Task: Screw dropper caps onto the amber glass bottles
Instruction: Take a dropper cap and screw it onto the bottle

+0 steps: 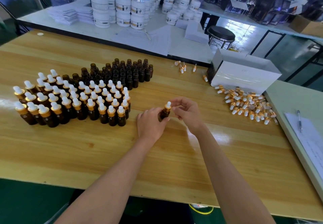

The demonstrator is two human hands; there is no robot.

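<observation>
Our forearms reach over the wooden table [157,153], where a block of capped bottles [70,101] stands at left, with open amber bottles [122,71] behind it. A white box [244,73] and a heap of loose caps [248,104] lie to the right. Our left hand [150,124] grips the body of one amber bottle [165,113], held near the middle of the table. Our right hand [187,113] curls thumb and forefinger about its dropper cap [168,106], seemingly on the gold collar. We judge the glass light, stiff, smooth and breakable, and the white bulb soft. So we would turn the collar, not the bulb.
</observation>
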